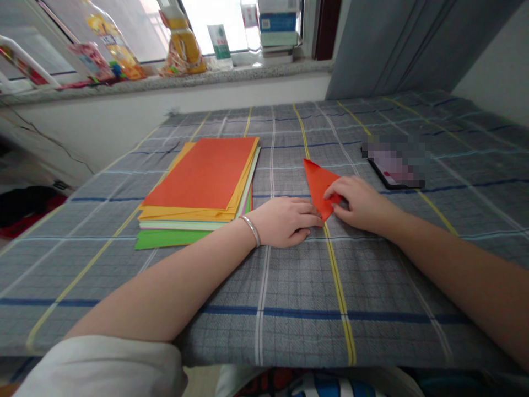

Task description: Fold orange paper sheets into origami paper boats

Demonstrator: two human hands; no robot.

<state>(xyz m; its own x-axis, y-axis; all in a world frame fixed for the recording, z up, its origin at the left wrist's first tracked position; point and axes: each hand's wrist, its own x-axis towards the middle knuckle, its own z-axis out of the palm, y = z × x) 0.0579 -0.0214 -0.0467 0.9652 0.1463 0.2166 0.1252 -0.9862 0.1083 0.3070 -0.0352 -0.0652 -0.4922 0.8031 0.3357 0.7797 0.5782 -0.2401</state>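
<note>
A small piece of orange paper (317, 184), folded to a pointed, roughly triangular shape, lies on the checked cloth. My right hand (357, 204) has its thumb and fingers closed on the paper's right side, and its fingertips cover part of that edge. From the left, my left hand (285, 221) rests low on the cloth with fingers stretched toward the paper's bottom corner. Its fingertips touch that corner, while the thumb lies apart, nearer to me. A bracelet (251, 230) circles the left wrist.
Left of my hands lies a stack of coloured paper (206, 173), orange on top, with yellow, white and green sheets below. A phone (392, 162), partly blurred out, lies at the right. Bottles (184, 47) and boxes (279, 25) stand on the windowsill (231, 76) behind the cloth-covered surface (297, 286).
</note>
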